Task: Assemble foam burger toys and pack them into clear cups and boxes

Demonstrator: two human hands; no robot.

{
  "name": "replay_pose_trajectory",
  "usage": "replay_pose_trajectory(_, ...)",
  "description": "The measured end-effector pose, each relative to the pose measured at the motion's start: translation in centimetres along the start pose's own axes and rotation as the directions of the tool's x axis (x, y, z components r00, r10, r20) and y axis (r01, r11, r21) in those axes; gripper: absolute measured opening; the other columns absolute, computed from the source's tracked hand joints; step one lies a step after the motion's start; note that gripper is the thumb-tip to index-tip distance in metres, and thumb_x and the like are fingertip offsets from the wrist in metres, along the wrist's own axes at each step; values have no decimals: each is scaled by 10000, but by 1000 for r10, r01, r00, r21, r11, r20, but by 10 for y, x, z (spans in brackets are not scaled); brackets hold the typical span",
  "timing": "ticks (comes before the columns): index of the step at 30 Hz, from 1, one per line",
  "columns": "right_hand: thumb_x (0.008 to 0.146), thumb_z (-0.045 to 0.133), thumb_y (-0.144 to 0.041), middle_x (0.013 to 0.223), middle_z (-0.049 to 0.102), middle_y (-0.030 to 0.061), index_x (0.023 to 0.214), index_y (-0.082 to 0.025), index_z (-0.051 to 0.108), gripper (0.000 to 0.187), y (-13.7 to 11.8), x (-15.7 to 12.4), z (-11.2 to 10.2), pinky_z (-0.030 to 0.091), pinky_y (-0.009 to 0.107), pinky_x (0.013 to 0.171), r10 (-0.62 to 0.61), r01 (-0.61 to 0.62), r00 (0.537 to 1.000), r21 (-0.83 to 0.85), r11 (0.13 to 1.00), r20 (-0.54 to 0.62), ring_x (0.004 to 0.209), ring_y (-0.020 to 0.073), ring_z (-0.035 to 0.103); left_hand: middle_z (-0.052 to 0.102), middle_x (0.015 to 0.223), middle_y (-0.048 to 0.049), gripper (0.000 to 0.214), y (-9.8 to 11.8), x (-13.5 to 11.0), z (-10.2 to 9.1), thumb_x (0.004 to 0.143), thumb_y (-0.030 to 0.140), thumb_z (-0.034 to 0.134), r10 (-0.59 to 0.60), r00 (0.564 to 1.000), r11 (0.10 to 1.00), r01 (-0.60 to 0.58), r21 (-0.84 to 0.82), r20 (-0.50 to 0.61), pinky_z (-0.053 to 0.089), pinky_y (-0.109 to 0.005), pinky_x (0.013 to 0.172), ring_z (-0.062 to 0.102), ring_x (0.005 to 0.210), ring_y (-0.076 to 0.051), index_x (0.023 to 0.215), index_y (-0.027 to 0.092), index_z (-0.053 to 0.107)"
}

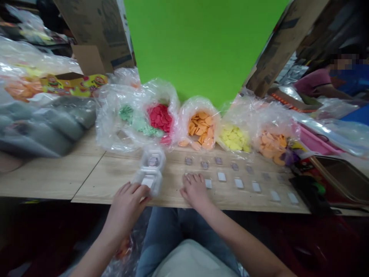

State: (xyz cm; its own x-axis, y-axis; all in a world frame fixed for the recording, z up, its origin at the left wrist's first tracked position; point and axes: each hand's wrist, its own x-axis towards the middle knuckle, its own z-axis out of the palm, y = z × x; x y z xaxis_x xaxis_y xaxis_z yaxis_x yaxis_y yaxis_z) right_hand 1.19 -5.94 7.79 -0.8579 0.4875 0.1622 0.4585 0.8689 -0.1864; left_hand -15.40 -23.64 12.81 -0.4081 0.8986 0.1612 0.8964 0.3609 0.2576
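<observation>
The left hand [125, 215] is closed around the near edge of a clear hinged plastic box [149, 171], its fingers curled against the plastic. The box lies open in two halves, with a pale square in the near half and a greyish one in the far half. The right hand [196, 190] is open and rests fingertips-down on the table, just beside a small white square [208, 183]. That square starts a front row of white squares [238, 183] running toward 3 o'clock, with a row of purple-grey squares [218, 161] behind it.

Everything sits on a light wood-grain table [52, 177], with a seam between its boards at 10 o'clock. Along its far side, from 11 to 2 o'clock, clear plastic bags hold flat pieces: green pieces [135, 120], red pieces [160, 117], orange pieces [201, 125], yellow pieces [233, 138] and more orange pieces [272, 146]. A grey bag [43, 123] lies at 10 o'clock, and beyond it is a yellow box with cartoon burgers [75, 86], its print too small to read. A green backdrop [201, 46] stands at 12 o'clock between cardboard sheets [282, 50]. At 2 o'clock, a co-worker in a pink sleeve [314, 81] sits apart. A dark tray [343, 179] lies at 3 o'clock.
</observation>
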Motion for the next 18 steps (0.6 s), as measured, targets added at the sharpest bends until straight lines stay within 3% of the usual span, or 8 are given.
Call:
replay_pose_trajectory(2,831,513,-315,1092,583,117,1143,-170,546,346,-12,4,-10,353,406,911,15,-4,997,158,988,-72,1036,245,488,621,801,-53,164,0,-1,-8,732,368,597,-87,996,989,90,-121,34,424,-347,735,576,772,-235,787,215,615)
replay_pose_trajectory(4,864,455,-321,1039,604,105,1153,-171,537,336,-29,17,-15,410,356,855,75,-41,994,364,931,-80,970,213,533,625,834,-43,161,-3,-1,-15,737,373,590,-94,988,951,124,-282,120,427,-312,704,581,774,-222,826,245,631)
replay_pose_trajectory(7,881,412,-398,1027,623,100,1183,-158,511,398,-64,47,-7,457,325,789,139,-157,987,588,794,76,914,199,582,639,861,-35,169,-18,0,-20,765,383,549,-49,988,922,102,-373,150,417,-304,738,579,810,-222,858,285,652)
replay_pose_trajectory(10,887,366,-467,1139,583,133,1210,-126,490,486,-100,75,8,439,338,860,107,-200,978,668,717,178,1053,221,543,624,765,-30,173,-46,2,-25,701,426,609,-134,990,954,138,-265,31,410,-291,683,565,728,-216,737,258,628)
replay_pose_trajectory(13,882,367,-482,1183,552,148,1219,-111,484,515,-121,90,14,422,346,902,47,-143,987,713,687,152,1092,224,517,579,642,3,241,-78,1,-39,655,465,644,-186,983,957,181,-227,-3,379,-251,576,521,588,-167,630,239,562)
replay_pose_trajectory(16,853,453,-402,1147,562,119,1204,-141,497,439,-112,84,12,466,318,828,46,-70,998,737,672,54,981,195,560,576,657,24,255,-87,-1,-64,674,489,626,-241,962,954,210,-215,-128,372,-241,601,515,606,-156,671,244,555)
replay_pose_trajectory(18,846,459,-327,1093,578,99,1169,-162,520,367,-91,71,10,486,293,767,120,-55,992,744,665,-35,925,174,569,586,735,17,218,-71,3,-75,725,465,589,-247,923,960,192,-202,-296,384,-264,693,535,703,-174,730,248,565)
